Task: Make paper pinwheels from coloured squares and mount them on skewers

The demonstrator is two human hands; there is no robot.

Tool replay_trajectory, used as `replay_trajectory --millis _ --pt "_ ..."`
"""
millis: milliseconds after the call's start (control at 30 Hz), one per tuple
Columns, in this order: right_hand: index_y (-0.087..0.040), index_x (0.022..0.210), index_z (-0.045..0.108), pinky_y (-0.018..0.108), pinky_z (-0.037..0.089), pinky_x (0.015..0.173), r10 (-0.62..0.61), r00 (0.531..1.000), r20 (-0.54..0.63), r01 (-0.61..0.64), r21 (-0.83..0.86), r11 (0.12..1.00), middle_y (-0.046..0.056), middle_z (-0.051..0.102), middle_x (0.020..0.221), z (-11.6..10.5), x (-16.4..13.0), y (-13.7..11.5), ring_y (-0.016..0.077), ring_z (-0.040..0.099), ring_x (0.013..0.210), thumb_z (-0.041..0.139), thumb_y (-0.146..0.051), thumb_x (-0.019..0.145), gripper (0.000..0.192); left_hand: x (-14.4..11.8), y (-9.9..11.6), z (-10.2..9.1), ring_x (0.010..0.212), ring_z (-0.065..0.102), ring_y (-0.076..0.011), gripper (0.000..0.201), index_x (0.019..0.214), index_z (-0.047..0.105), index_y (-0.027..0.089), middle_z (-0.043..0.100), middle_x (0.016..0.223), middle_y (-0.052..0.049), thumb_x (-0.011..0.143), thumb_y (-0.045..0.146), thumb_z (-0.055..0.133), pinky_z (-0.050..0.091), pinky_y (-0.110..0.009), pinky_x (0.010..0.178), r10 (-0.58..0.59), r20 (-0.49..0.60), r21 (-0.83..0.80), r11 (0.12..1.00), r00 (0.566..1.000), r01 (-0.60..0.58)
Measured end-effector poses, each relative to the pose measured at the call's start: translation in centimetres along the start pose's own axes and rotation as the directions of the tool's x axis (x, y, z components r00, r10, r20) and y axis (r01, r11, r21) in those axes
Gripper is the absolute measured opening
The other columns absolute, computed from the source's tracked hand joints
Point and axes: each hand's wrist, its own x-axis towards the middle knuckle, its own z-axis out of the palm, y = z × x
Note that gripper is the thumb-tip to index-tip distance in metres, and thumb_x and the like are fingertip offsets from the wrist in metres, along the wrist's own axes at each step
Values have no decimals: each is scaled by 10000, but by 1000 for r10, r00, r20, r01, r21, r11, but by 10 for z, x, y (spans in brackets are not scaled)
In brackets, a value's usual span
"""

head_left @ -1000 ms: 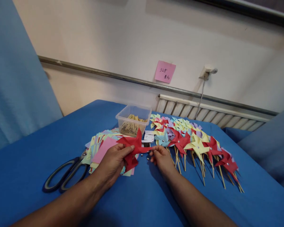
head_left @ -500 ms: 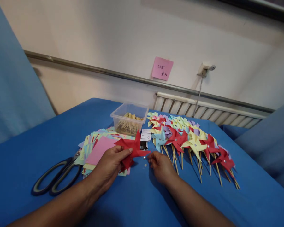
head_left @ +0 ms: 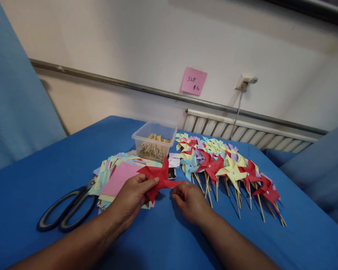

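Between the thumb and fingers of my left hand is a red paper pinwheel head, held up over the stack of coloured paper sheets. My right hand is just to the right, low over the blue cloth, its fingertips pinched together beside the pinwheel's right point. What those fingertips hold, if anything, is hidden. Behind the pinwheel stands a small dark-and-white box, partly covered. Finished pinwheels on sticks lie in rows to the right of my right hand.
A clear plastic box of short wooden sticks stands behind the paper stack. Scissors with dark handles lie at the left, their blades under the paper. A white label card lies beside the box. A radiator runs along the wall.
My right hand has shifted slightly left and down, its fingers over the small shiny bits on the cloth, which are now covered. My left hand still holds the red pinwheel head.
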Motion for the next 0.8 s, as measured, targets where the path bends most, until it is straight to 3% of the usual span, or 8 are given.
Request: replay_trajectory --millis 133,333,533,800 --pt "-210 833 647 246 411 740 -46 997 58 49 -63 997 28 641 866 -3 -2 -4 160 601 831 545 -173 838 109 0 -1 1 528 577 -151 232 684 608 131 654 602 -42 653 320 739 413 -245 474 -4 -10 17 1000 1000 4" --pt "-185 845 642 272 413 745 4 996 86 10 -156 988 66 658 883 -2 0 -4 193 610 851 510 -179 861 133 0 -2 1 494 561 -145 245 646 592 142 644 588 -37 652 335 742 390 -236 429 9 -5 31 999 1000 -9" --pt "-202 823 641 240 407 751 -63 986 155 78 -91 993 38 663 878 -1 -2 -12 164 610 850 492 -174 877 161 3 -5 -1 489 534 -129 231 670 575 149 618 563 -13 675 317 733 389 -228 432 10 7 29 1000 1000 -10" --pt "-213 796 638 221 384 666 -68 988 139 74 -43 996 3 649 817 0 1 -3 142 589 757 519 -148 841 143 2 -6 -2 497 536 -136 237 674 563 148 623 581 -24 702 331 712 386 -238 429 26 15 50 998 1000 -27"
